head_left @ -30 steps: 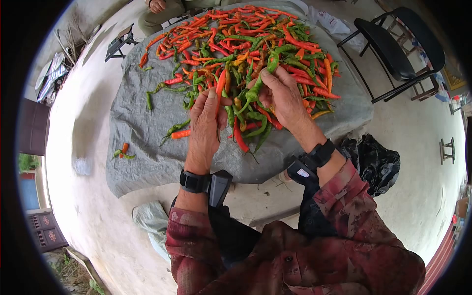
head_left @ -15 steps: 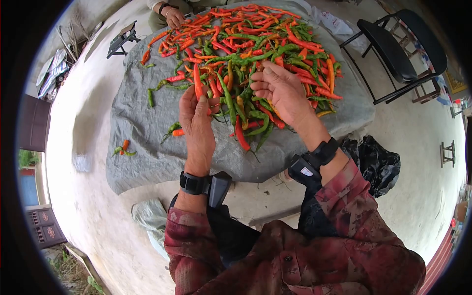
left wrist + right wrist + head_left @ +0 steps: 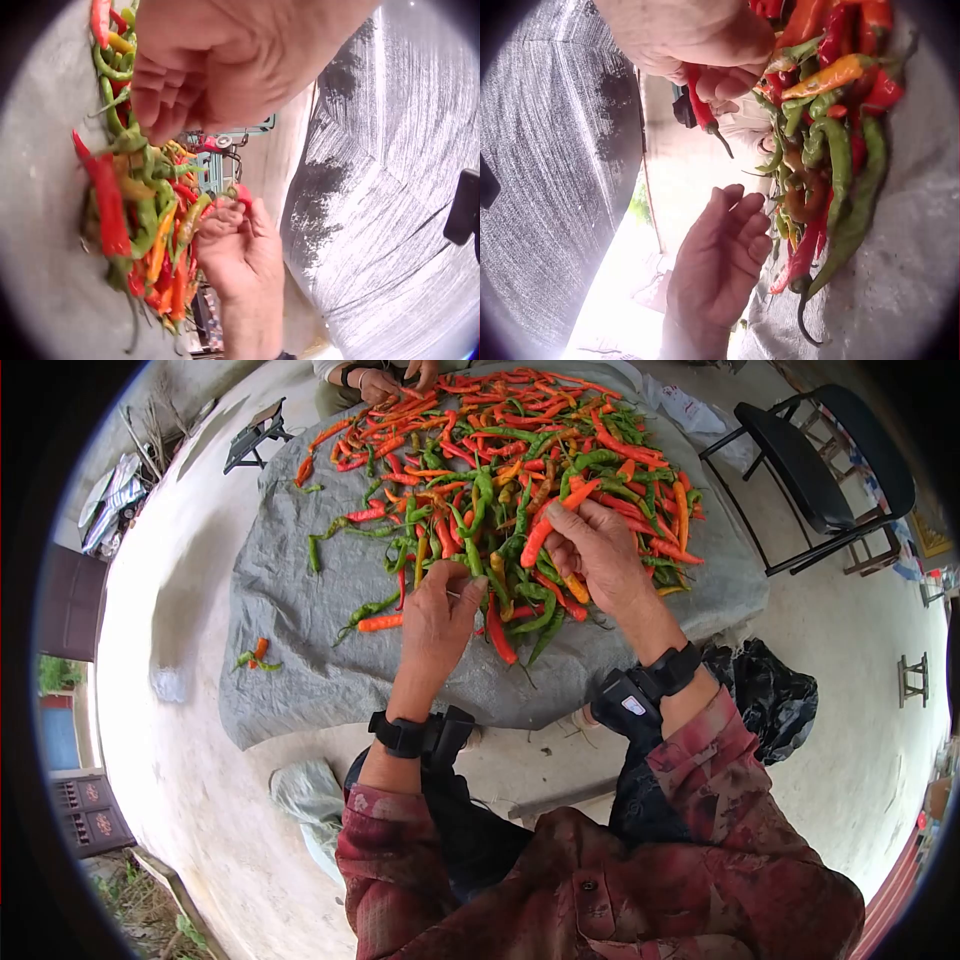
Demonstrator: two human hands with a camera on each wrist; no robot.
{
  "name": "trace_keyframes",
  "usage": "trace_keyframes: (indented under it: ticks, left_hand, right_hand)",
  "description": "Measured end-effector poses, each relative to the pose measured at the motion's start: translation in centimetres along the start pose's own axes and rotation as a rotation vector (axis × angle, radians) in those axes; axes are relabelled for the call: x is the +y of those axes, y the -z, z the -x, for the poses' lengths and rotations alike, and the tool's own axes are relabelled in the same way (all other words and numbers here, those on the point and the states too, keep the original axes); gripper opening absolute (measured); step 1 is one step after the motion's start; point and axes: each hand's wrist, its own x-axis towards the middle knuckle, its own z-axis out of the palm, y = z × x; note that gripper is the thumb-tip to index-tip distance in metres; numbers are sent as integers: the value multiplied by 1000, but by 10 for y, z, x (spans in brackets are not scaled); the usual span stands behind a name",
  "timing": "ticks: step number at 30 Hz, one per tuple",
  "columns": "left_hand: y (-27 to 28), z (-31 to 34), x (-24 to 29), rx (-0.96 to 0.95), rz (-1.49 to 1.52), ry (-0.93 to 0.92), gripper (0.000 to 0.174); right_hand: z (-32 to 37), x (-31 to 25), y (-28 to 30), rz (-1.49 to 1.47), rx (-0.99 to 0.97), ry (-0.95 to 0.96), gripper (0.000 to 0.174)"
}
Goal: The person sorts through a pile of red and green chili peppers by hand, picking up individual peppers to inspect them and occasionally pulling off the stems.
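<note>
My right hand (image 3: pixel 602 560) pinches a red chili pepper (image 3: pixel 541 540) between thumb and fingers, above the near side of the pile; its green stem hangs down in the right wrist view. My left hand (image 3: pixel 437 622) is at the pile's front left, fingers loosely curled. In the left wrist view its fingertips come right up to a green chili pepper (image 3: pixel 129 141); from the right wrist view, nothing shows inside the left hand (image 3: pixel 718 262). The pile of red, green and orange chili peppers (image 3: pixel 520 450) covers much of the grey sheet (image 3: pixel 290 690).
Across the pile, another person's hands (image 3: pixel 378 385) are at its far left edge. A black folding chair (image 3: pixel 800 470) stands at right, near a black plastic bag (image 3: pixel 765 695). A few pepper pieces (image 3: pixel 260 652) lie apart on the sheet's left. A small stool (image 3: pixel 258 435) stands beyond.
First the right hand let go of a green pepper. The red pepper left the left hand, and the right hand now holds a red one. The left hand moved right; the other person's hands reached in.
</note>
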Motion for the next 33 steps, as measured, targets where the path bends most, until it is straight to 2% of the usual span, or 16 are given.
trace_keyframes:
  ticks: [1,3,4,5,8,9,11,13,16,19,21,23,24,27,31,33]
  left_hand:
    - [-1,1,1,48,-255,-112,30]
    - [-12,-1,7,49,-342,-60,33]
    - [-17,-3,11,58,-426,-8,38]
    - [-20,-4,15,61,-425,-9,38]
    - [-23,-10,17,52,-381,100,37]
    - [-23,-11,13,102,-256,60,33]
    - [-23,-11,6,147,-131,20,30]
    - [-19,-11,11,176,228,-35,34]
    - [-20,5,36,163,77,-50,35]
    - [-28,10,38,143,1,-117,32]
    - [-28,9,36,93,211,-57,28]
    - [-26,9,28,70,333,-51,24]
    - [-24,8,28,45,455,-45,20]
    - [-17,10,31,73,430,-17,20]
    - [-6,5,26,225,475,-33,23]
    - [-3,0,19,276,420,-236,25]
  right_hand:
    - [0,1,-4,-4,2,0,19]
    - [0,5,-14,-307,33,76,25]
    - [-3,7,-13,-370,33,158,38]
    - [-3,7,-12,-368,31,158,38]
    - [0,6,-14,-86,135,87,50]
    - [0,8,-14,-88,140,85,50]
    - [-1,12,-12,290,16,206,45]
    - [0,11,-18,326,31,218,39]
    - [-3,15,-18,567,-176,147,46]
    - [-3,23,-21,377,-211,215,46]
    - [-2,24,-20,307,-195,190,40]
    - [-1,20,-18,152,-219,32,35]
    - [2,14,-19,144,-228,19,30]
    - [-2,18,-20,134,-226,1,25]
    - [-1,17,-22,239,-161,-73,26]
    - [-2,19,-23,561,-277,158,31]
